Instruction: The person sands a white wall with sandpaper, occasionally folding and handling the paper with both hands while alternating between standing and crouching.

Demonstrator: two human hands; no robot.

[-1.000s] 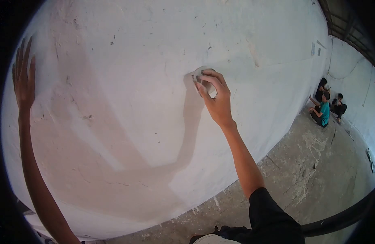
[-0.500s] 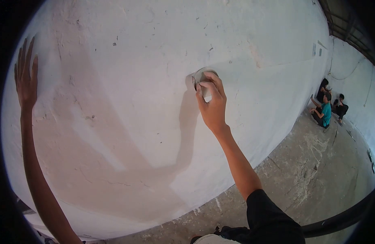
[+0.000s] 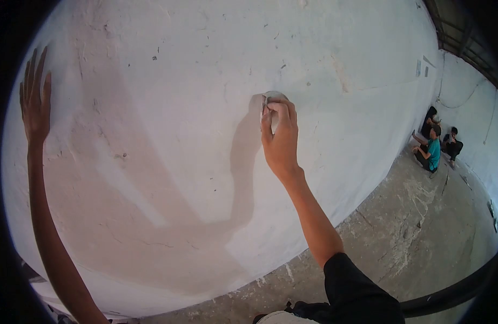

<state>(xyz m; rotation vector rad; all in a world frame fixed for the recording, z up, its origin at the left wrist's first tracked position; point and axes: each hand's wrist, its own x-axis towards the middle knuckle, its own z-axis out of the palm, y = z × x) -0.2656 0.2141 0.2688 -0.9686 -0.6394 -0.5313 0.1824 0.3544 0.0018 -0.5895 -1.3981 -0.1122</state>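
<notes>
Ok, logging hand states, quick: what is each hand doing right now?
Left hand: open, fingers spread, flat against the white wall, holding nothing.
Right hand: closed on a small pale pad, pressed to the wall.

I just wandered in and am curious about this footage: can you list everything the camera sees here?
wall: one, white, rough and stained, fills most of the view
floor: one, grey concrete with pale smears, lower right
pad: one, small, greyish-white, pressed on the wall under the right hand; what it is made of cannot be told
people: about three, one in a teal shirt, the others in dark clothes, sitting low by the far wall at right
sleeve: one, black, on the right arm at the bottom
left hand: one, flat on the wall at far left, fingers spread
right hand: one, grip closed on the pad, mid-wall
</notes>
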